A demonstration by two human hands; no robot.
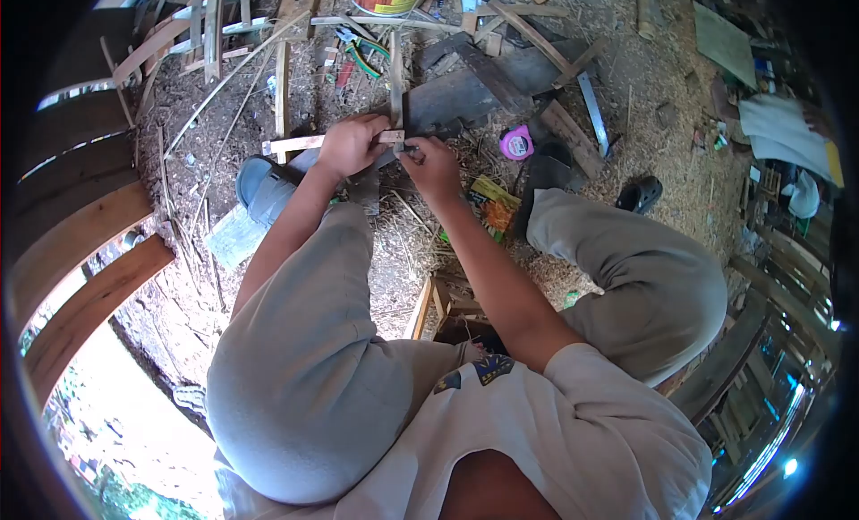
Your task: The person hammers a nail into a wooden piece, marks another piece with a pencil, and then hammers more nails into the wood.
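I am seeing the left hand (351,148) clasping the strip (301,144), its tip lying at the stick's (396,77) near end; the right hand (433,168) is curling there, its hold being unclear. I am judging the strip light, stiff, prone to splitting; holding mid-length is looking soundest

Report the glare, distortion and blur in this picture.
Head view: wide-angle distortion seems to bow the wooden slats at left; glare whites out the lower left; edges fall to black; left hand and right hand show no obvious motion blur.
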